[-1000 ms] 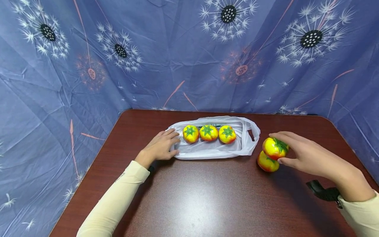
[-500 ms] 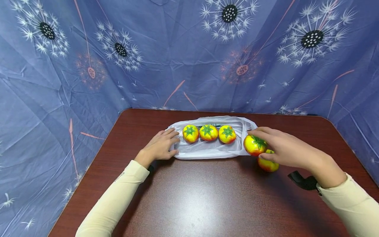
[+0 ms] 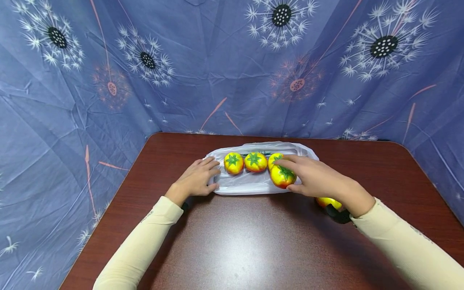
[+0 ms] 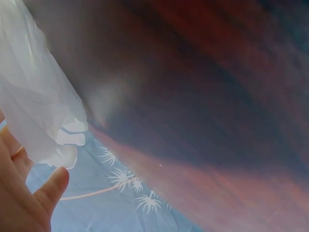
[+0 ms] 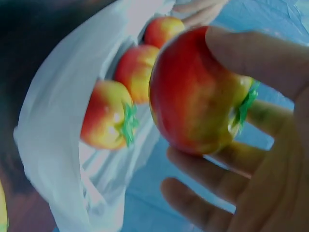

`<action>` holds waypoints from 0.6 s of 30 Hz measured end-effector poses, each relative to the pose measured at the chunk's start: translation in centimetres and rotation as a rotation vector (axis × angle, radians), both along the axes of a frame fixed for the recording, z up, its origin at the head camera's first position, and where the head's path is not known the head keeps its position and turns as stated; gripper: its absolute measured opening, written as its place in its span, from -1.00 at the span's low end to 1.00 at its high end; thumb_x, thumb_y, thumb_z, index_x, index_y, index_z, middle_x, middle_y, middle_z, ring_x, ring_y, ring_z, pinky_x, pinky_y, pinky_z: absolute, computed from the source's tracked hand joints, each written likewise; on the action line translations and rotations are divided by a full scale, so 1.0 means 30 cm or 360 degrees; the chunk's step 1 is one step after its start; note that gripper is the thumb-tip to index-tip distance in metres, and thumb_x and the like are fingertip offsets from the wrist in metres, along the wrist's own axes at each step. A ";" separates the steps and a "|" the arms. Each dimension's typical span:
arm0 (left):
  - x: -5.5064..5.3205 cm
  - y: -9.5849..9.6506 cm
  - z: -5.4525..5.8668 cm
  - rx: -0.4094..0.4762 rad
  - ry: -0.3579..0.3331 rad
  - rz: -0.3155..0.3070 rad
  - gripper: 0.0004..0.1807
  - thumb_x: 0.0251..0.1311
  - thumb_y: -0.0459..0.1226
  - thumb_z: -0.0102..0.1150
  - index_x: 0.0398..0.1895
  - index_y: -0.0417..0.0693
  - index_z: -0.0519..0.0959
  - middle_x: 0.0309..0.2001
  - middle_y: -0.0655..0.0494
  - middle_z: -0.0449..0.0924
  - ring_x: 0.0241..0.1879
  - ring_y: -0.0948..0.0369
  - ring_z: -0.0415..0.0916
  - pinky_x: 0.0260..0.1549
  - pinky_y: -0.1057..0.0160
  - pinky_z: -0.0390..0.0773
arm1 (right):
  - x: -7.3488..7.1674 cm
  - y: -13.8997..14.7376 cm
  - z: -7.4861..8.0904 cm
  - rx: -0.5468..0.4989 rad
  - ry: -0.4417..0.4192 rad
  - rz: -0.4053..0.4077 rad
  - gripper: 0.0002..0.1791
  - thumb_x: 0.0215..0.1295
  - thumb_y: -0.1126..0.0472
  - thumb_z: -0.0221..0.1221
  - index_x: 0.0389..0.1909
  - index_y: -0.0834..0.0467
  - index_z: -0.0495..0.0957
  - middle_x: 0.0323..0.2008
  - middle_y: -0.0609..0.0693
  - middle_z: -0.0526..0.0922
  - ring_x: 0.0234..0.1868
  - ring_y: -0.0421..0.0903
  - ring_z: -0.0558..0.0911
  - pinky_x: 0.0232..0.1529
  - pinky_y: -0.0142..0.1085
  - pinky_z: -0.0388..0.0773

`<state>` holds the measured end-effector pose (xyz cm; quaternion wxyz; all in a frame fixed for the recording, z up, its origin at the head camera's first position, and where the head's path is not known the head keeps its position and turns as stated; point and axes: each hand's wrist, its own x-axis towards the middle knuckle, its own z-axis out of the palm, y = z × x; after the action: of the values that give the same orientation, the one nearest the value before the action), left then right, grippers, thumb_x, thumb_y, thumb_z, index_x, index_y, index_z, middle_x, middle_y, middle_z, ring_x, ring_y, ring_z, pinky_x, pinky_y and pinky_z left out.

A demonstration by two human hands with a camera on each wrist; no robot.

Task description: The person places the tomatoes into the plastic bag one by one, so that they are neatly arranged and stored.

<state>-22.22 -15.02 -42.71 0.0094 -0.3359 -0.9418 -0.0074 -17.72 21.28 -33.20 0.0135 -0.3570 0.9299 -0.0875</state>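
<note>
My right hand (image 3: pixel 311 175) holds a red-and-yellow tomato (image 3: pixel 282 178) with a green leafy top, thumb on one side and fingers on the other. It is over the right part of a white plastic bag (image 3: pixel 246 189). Three like tomatoes lie in a row in the bag: a left one (image 3: pixel 233 163), a middle one (image 3: pixel 255 162) and a right one (image 5: pixel 104 116), partly covered in the head view. My left hand (image 3: pixel 195 177) rests at the bag's left end, fingers spread over its rim; the left wrist view shows the thumb (image 4: pixel 54 189) beside the plastic.
Another tomato (image 3: pixel 328 202) lies on the brown table (image 3: pixel 232 241) right of the bag, partly hidden behind the right wrist and its black strap (image 3: pixel 337 214). A blue dandelion-patterned cloth (image 3: pixel 217 72) hangs behind the table and along its left side.
My right hand has carried the tomato leftward, from above the loose one on the table to over the bag. My left hand and the bag have stayed in place.
</note>
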 end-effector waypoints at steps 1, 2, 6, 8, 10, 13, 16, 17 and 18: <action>-0.001 0.000 -0.001 -0.0002 0.0003 -0.0002 -0.46 0.20 0.07 0.17 0.19 0.04 0.58 0.38 0.02 0.41 0.50 -0.02 0.19 0.39 -0.12 0.28 | -0.004 -0.012 -0.006 -0.0001 0.0019 0.0002 -0.22 0.08 0.14 0.43 0.35 0.15 0.40 0.27 0.20 0.51 0.21 0.19 0.57 0.15 0.10 0.55; -0.002 -0.001 -0.001 -0.0001 0.0006 -0.0004 -0.46 0.20 0.08 0.17 0.19 0.04 0.58 0.38 0.02 0.41 0.50 -0.02 0.19 0.39 -0.11 0.28 | -0.008 -0.023 -0.012 -0.0002 0.0042 0.0004 -0.23 0.07 0.14 0.43 0.35 0.14 0.41 0.25 0.20 0.52 0.19 0.18 0.58 0.13 0.09 0.56; 0.001 -0.002 -0.005 -0.0004 0.0011 -0.0007 -0.43 0.20 0.13 0.16 0.18 0.05 0.59 0.38 0.02 0.42 0.50 -0.01 0.19 0.39 -0.11 0.28 | -0.015 -0.064 -0.040 0.0001 0.0085 -0.0013 -0.22 0.07 0.11 0.43 0.36 0.11 0.41 0.19 0.18 0.55 0.10 0.14 0.62 0.01 0.06 0.61; 0.003 -0.002 -0.006 -0.0006 0.0009 -0.0006 -0.41 0.19 0.16 0.16 0.18 0.05 0.59 0.38 0.03 0.42 0.50 -0.01 0.19 0.39 -0.11 0.28 | -0.017 -0.083 -0.052 0.0007 0.0080 -0.0020 -0.21 0.08 0.08 0.43 0.37 0.09 0.39 0.20 0.17 0.54 0.10 0.15 0.63 -0.03 0.07 0.62; 0.003 -0.003 -0.006 -0.0012 0.0002 -0.0007 -0.40 0.19 0.17 0.15 0.18 0.05 0.59 0.38 0.03 0.42 0.50 -0.01 0.19 0.39 -0.11 0.28 | -0.020 -0.101 -0.062 0.0006 0.0058 -0.0023 -0.21 0.09 0.05 0.42 0.37 0.08 0.39 0.22 0.17 0.54 0.13 0.16 0.62 -0.03 0.09 0.62; 0.002 -0.003 -0.005 -0.0013 0.0000 -0.0016 -0.40 0.19 0.17 0.15 0.18 0.05 0.59 0.37 0.02 0.42 0.49 -0.02 0.20 0.38 -0.12 0.29 | -0.026 -0.122 -0.070 0.0009 0.0009 -0.0038 -0.22 0.11 0.03 0.41 0.37 0.06 0.39 0.27 0.16 0.50 0.17 0.18 0.60 -0.05 0.12 0.62; -0.001 -0.004 -0.003 -0.0013 0.0014 -0.0009 -0.41 0.20 0.17 0.15 0.17 0.05 0.59 0.37 0.01 0.43 0.49 -0.02 0.20 0.38 -0.11 0.29 | -0.033 -0.140 -0.074 0.0005 -0.0020 -0.0059 -0.22 0.12 0.02 0.40 0.39 0.03 0.38 0.29 0.15 0.48 0.19 0.18 0.59 -0.05 0.13 0.62; -0.002 -0.005 -0.003 -0.0014 0.0016 -0.0002 -0.42 0.20 0.16 0.15 0.17 0.05 0.59 0.37 0.02 0.43 0.49 -0.02 0.20 0.39 -0.11 0.28 | -0.035 -0.146 -0.074 0.0005 -0.0024 -0.0065 -0.22 0.12 0.01 0.40 0.39 0.02 0.38 0.30 0.15 0.48 0.18 0.18 0.58 -0.04 0.13 0.62; -0.002 -0.006 -0.003 -0.0014 0.0018 0.0002 -0.42 0.20 0.16 0.15 0.17 0.05 0.59 0.37 0.02 0.43 0.49 -0.02 0.20 0.38 -0.11 0.29 | -0.037 -0.152 -0.076 0.0004 -0.0024 -0.0069 -0.21 0.12 0.00 0.40 0.39 0.02 0.37 0.30 0.15 0.48 0.18 0.18 0.59 -0.03 0.13 0.62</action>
<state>-22.27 -15.21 -42.81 0.0133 -0.3354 -0.9420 -0.0013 -18.82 16.71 -35.47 0.0192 -0.3361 0.9374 -0.0893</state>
